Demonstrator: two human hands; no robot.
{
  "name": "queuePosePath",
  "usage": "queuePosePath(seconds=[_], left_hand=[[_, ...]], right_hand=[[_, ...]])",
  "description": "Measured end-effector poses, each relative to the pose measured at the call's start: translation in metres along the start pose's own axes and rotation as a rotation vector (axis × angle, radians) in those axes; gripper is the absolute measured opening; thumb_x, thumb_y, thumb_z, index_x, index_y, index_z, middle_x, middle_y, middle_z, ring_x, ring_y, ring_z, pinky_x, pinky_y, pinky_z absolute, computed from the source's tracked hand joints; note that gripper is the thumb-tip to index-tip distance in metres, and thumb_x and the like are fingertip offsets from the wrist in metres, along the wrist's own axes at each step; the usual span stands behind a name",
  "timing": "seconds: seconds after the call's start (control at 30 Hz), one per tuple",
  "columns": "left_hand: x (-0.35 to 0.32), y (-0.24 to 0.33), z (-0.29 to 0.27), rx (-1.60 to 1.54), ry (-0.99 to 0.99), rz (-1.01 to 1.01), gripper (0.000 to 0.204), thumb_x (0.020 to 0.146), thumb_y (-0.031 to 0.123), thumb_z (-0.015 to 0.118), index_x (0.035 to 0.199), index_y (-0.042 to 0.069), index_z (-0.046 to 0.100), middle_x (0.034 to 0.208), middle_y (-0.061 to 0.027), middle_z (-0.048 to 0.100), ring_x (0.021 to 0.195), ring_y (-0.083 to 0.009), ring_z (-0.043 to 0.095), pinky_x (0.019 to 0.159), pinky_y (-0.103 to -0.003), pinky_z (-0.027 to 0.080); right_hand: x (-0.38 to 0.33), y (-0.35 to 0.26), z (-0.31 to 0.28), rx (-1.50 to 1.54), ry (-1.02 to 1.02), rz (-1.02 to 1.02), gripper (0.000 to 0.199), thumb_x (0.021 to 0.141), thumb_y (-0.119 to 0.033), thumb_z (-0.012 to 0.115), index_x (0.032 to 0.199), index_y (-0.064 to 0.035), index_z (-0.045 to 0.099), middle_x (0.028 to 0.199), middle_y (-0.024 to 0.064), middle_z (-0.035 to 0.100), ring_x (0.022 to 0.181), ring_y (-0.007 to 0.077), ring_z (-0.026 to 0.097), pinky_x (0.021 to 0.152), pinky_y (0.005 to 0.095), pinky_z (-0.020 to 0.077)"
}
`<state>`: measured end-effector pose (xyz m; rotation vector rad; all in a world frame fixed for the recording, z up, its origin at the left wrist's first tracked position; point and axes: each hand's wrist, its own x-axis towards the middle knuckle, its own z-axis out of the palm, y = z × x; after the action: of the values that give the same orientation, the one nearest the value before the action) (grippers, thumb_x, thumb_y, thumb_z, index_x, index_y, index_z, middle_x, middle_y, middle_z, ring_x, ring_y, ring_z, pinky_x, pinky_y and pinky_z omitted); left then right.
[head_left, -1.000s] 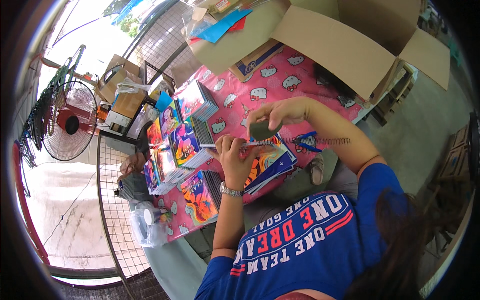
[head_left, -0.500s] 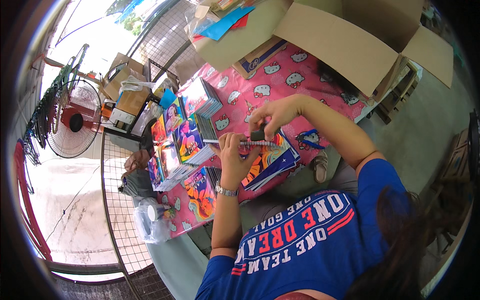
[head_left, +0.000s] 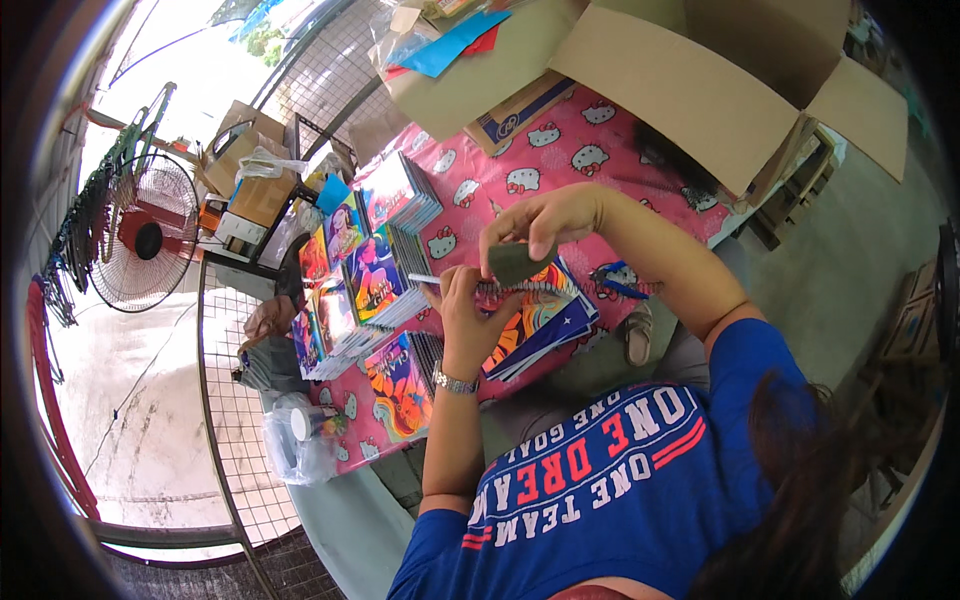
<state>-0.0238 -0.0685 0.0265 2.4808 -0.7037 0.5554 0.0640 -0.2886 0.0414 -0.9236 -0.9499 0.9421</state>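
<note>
My left hand (head_left: 468, 318) grips a spiral-bound notebook (head_left: 543, 289) held on edge, its coil facing up. Between the fingers of my right hand (head_left: 545, 225) is a small dark green, flat piece (head_left: 520, 263), raised just over the coil. I cannot make out what kind of thing it is. Beneath the held notebook lies a pile of colourful notebooks (head_left: 560, 327) with swirled, bright covers. A blue-handled tool, perhaps pliers (head_left: 622, 283), rests to the right of that pile, near my right forearm.
Stacks of notebooks (head_left: 375, 278) stand on the left of the pink patterned tablecloth (head_left: 480, 215). A large open cardboard box (head_left: 690, 90) is at the far right. Beyond the table's left edge are a fan (head_left: 148, 240) and a wire-mesh fence (head_left: 245, 400).
My right hand has lifted slightly and tilted, turning the dark green piece so more of its flat face shows above the coil. My left hand keeps its place on the notebook.
</note>
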Motion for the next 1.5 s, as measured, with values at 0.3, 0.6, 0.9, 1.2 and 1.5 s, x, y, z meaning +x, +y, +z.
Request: queuePosePath(seconds=[0.3,0.6,0.9,1.2,1.5], left_hand=[[0.003,-0.035,-0.005,-0.004,0.071,-0.032,0.042,0.057,0.023,0.089,0.085,0.007,0.062,0.086,-0.0052,0.06,0.09,-0.0283,0.054,0.083,-0.04,0.042],[-0.001,-0.029,-0.003,-0.007,0.076,-0.076,0.042,0.057,0.025,0.09,0.082,0.008,0.061,0.084,-0.0028,0.059,0.089,-0.0265,0.054,0.081,-0.04,0.039],[0.001,-0.027,-0.011,-0.07,0.108,-0.076,0.038,0.06,0.018,0.089,0.082,0.004,0.061,0.082,-0.0071,0.062,0.085,-0.0281,0.056,0.074,-0.038,0.045],[-0.008,-0.031,-0.013,-0.105,0.134,-0.185,0.038,0.062,0.016,0.089,0.085,0.002,0.062,0.084,-0.01,0.063,0.083,-0.0282,0.058,0.075,-0.037,0.047],[-0.021,-0.061,-0.024,-0.257,0.024,-0.234,0.027,0.074,0.006,0.08,0.095,0.002,0.064,0.094,-0.0067,0.065,0.083,-0.0205,0.061,0.076,-0.031,0.048]], right_hand=[[0.029,-0.005,-0.018,-0.699,0.098,0.445,0.062,0.071,-0.023,0.071,0.125,0.0045,0.057,0.116,0.0096,0.064,0.106,0.0177,0.061,0.095,0.0304,0.0464],[0.026,0.016,-0.023,-0.343,0.078,0.104,0.037,0.081,-0.018,0.064,0.114,-0.0032,0.062,0.091,-0.0001,0.061,0.084,0.0067,0.056,0.073,0.0252,0.0459],[0.038,-0.002,-0.014,-0.501,0.018,0.306,0.043,0.078,-0.02,0.062,0.116,0.0006,0.06,0.106,0.0049,0.06,0.092,0.0117,0.058,0.077,0.0268,0.0481],[0.05,0.01,-0.017,-0.151,-0.023,0.145,0.048,0.073,-0.025,0.072,0.117,-0.0063,0.065,0.102,0.0049,0.064,0.093,0.0134,0.059,0.074,0.0284,0.0485],[0.059,0.021,-0.021,0.076,-0.041,-0.035,0.059,0.08,-0.029,0.065,0.13,-0.0003,0.055,0.117,0.0087,0.061,0.099,0.0167,0.061,0.089,0.0325,0.05]])
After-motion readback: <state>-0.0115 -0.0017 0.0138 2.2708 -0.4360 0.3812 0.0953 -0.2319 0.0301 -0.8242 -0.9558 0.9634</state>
